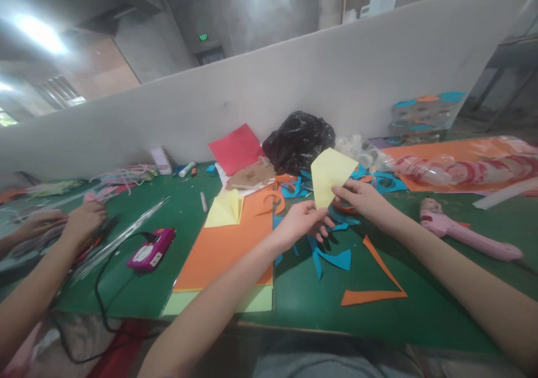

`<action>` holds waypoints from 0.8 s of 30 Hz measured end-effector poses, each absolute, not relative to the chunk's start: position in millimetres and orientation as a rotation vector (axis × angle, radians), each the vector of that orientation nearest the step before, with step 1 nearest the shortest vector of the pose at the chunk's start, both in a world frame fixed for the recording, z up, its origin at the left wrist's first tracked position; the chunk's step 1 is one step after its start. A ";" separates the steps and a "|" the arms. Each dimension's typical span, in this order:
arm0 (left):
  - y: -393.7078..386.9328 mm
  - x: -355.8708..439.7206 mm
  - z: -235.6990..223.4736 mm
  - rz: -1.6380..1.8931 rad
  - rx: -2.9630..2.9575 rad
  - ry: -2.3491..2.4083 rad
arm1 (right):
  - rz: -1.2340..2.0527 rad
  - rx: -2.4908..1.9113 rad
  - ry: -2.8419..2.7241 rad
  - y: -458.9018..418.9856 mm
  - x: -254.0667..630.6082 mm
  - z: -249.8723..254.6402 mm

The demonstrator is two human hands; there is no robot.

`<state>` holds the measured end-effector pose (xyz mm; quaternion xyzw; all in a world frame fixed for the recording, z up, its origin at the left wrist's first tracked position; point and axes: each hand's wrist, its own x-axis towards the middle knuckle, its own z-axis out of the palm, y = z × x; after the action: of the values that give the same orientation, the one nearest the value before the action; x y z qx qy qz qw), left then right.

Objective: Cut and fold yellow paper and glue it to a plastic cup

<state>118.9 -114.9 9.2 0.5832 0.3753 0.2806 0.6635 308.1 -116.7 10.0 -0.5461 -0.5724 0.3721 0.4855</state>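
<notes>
Between my two hands I hold up a pale yellow piece of paper (332, 173), pointed at the bottom and broader at the top. My left hand (305, 221) pinches its lower tip. The fingers of my right hand (355, 196) grip its right side. Below and behind it lie curved blue paper scraps (336, 257) and an angled orange paper strip (384, 271). To the left, a folded yellow paper (225, 208) rests on a stack of orange sheets (227, 257), with pale green sheets (180, 303) showing under the near edge.
A pink glue gun (471, 235) lies at the right. Behind stand a black plastic bag (300, 139) and a red sheet (236, 148) against a white partition (252, 92). A purple device (151, 249) with a black cable sits left, near another person's hands (84, 221).
</notes>
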 end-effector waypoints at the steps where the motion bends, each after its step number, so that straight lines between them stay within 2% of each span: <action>1: -114.7 118.8 8.9 0.636 1.321 0.851 | 0.908 -1.327 -1.392 -116.3 308.6 9.6; 24: -110.9 119.0 3.3 0.608 1.338 0.879 | 0.899 -1.355 -1.465 -108.2 316.2 -3.1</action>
<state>119.0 -110.9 3.3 0.5901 0.3876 0.2681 0.6556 316.2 -108.2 -3.1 -0.5502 -0.5949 0.3650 0.4585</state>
